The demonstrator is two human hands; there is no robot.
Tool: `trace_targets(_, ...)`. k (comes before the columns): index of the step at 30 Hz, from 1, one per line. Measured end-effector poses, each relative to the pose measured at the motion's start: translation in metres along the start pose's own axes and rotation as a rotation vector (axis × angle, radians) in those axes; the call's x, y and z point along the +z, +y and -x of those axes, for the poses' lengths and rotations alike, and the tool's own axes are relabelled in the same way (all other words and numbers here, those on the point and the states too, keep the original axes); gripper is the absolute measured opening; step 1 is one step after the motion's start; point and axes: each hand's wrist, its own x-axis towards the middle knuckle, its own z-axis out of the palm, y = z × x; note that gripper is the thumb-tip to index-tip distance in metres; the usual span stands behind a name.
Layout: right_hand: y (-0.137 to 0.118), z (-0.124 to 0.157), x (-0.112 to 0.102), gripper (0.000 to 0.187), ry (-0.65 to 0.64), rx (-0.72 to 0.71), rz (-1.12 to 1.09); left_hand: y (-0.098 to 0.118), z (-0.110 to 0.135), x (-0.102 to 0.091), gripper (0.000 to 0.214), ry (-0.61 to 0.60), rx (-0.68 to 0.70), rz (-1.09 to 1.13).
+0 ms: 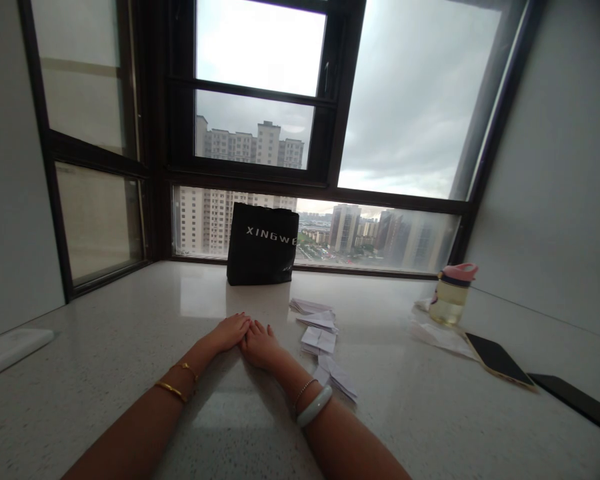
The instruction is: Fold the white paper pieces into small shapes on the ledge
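Both hands rest on the pale speckled windowsill, meeting at the fingers. My left hand [231,331] lies flat, palm down, with gold bracelets [173,390] on that wrist. Beside and touching it, my right hand [261,344] is also laid flat; a pale bangle [315,407] and a thin bracelet circle that wrist. Neither hand shows anything held. Just right of my right hand, folded white papers [319,340] lie in several small stacks, running from front to back. Behind the hands stands an upright black bag [263,247] with light lettering.
At the right, a bottle with a pink lid [450,297] stands by crumpled white tissue [443,337]. A dark phone [500,360] and a black flat object [575,400] lie nearer. A white bar-shaped object [15,350] is at the left edge. Dark-framed windows [310,180] rise behind.
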Motion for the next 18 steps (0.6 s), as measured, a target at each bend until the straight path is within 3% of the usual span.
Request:
trace_targets(12, 0.001, -0.001, 0.001, 0.053, 0.006, -0.003, 0.028, 0.002, 0.001, -0.001, 0.038, -0.002, -0.01, 0.028)
trace_targets(18, -0.007, 0.0, -0.009, 0.049, 0.025, -0.011, 0.053, 0.001, 0.001, -0.002, 0.039, 0.004, -0.005, 0.083)
